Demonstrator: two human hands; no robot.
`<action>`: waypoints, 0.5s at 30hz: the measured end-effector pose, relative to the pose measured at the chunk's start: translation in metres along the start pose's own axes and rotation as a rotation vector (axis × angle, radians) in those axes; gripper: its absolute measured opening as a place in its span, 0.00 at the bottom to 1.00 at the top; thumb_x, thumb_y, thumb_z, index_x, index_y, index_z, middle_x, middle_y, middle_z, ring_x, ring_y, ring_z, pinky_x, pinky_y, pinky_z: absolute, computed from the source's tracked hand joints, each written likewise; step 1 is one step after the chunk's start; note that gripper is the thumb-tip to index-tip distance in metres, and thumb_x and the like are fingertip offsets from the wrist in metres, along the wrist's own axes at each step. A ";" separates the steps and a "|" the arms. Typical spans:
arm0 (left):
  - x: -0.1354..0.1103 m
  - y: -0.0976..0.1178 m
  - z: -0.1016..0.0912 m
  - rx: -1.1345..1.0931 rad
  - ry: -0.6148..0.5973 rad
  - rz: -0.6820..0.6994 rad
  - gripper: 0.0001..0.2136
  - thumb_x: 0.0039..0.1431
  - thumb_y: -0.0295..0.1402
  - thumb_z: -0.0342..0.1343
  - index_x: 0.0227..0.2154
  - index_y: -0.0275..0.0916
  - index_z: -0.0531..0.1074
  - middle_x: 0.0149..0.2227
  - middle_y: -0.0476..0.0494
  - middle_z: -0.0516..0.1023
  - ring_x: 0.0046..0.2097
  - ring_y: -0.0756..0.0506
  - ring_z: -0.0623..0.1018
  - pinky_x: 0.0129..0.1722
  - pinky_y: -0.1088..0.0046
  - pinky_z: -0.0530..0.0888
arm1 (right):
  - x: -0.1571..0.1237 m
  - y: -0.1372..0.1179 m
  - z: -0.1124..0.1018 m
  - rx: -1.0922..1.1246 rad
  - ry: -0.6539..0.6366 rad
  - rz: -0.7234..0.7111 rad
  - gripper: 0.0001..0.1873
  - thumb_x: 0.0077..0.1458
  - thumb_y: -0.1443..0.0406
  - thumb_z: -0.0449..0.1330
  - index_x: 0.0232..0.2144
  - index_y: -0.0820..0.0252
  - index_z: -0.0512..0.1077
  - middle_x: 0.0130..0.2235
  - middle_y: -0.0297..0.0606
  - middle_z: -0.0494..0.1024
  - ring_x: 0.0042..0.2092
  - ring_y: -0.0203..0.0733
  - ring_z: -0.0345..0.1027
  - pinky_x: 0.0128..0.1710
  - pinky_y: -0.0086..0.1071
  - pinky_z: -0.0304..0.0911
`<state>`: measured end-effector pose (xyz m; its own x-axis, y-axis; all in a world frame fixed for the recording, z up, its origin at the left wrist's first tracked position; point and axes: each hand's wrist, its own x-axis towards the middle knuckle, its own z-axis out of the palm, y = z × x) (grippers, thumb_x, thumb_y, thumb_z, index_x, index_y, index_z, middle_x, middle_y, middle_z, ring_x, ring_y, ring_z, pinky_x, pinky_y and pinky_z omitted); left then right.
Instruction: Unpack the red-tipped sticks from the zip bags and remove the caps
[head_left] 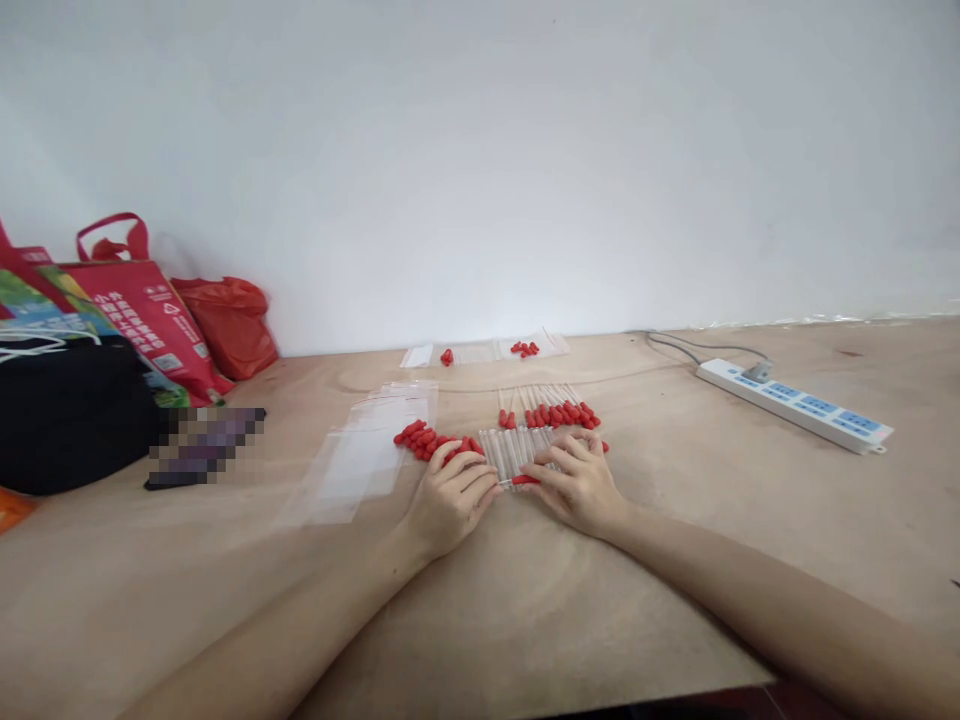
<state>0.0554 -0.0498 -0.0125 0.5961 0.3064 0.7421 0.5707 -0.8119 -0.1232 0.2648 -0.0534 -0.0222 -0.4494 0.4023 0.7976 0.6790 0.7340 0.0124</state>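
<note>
My left hand [454, 500] is closed in a pinch on the end of a thin clear dropper tube [505, 485]. My right hand [581, 485] pinches a red rubber bulb [524, 480] that lies in line with the tube, between the two hands. Whether the bulb is seated on the tube is too small to tell. Just beyond my fingers lies a row of bare clear tubes [510, 448], partly covered by my right hand. A pile of loose red bulbs [420, 440] touches my left hand. Farther back, droppers with red bulbs [562, 413] lie side by side.
Clear plastic bags [352, 465] lie flat left of the bulbs. Near the wall is another bag [555, 345] with red bulbs. A white power strip [795, 405] with a plug lies right. Red shopping bags [150, 320], a black bag [75, 415] and a pixelated flat object [206, 450] are left.
</note>
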 end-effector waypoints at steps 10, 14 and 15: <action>0.001 -0.001 -0.003 -0.022 -0.049 0.024 0.06 0.57 0.29 0.50 0.28 0.38 0.71 0.31 0.51 0.78 0.38 0.47 0.74 0.50 0.59 0.61 | 0.002 -0.004 -0.001 0.000 -0.019 -0.060 0.07 0.53 0.63 0.55 0.28 0.56 0.72 0.22 0.29 0.70 0.31 0.34 0.58 0.46 0.40 0.44; 0.002 0.001 -0.008 -0.037 -0.057 0.030 0.07 0.58 0.27 0.49 0.27 0.38 0.70 0.29 0.50 0.78 0.37 0.48 0.75 0.52 0.59 0.60 | 0.003 -0.004 -0.003 -0.015 -0.056 -0.093 0.09 0.54 0.64 0.53 0.26 0.57 0.71 0.21 0.29 0.68 0.32 0.35 0.59 0.48 0.43 0.42; 0.002 0.002 -0.009 -0.043 -0.060 0.031 0.07 0.58 0.27 0.48 0.27 0.38 0.70 0.29 0.50 0.77 0.37 0.49 0.75 0.53 0.58 0.60 | 0.003 -0.005 -0.003 -0.021 -0.065 -0.099 0.09 0.54 0.65 0.52 0.25 0.57 0.71 0.21 0.29 0.68 0.32 0.35 0.59 0.48 0.43 0.41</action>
<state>0.0528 -0.0554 -0.0054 0.6465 0.3091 0.6975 0.5276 -0.8415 -0.1161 0.2623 -0.0575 -0.0179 -0.5513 0.3635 0.7510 0.6410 0.7607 0.1024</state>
